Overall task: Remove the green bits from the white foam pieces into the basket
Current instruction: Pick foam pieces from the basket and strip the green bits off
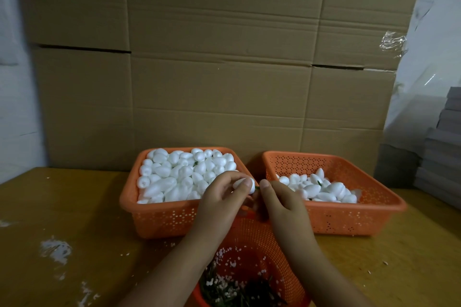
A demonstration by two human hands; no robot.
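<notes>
Left hand [224, 197] clamped on foam piece [243, 184], right hand [282, 197] pinching green bit [257, 188] at its tip. Both held above near basket [252, 237] so bit drops in.

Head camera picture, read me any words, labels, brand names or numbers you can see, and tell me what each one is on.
None: no readable text shows anywhere.
Cardboard boxes: plain brown, no print visible.
Left basket, right basket and near basket: orange perforated plastic, no label.
White foam pieces: unmarked.
Grey stack at the right: no print visible.
</notes>
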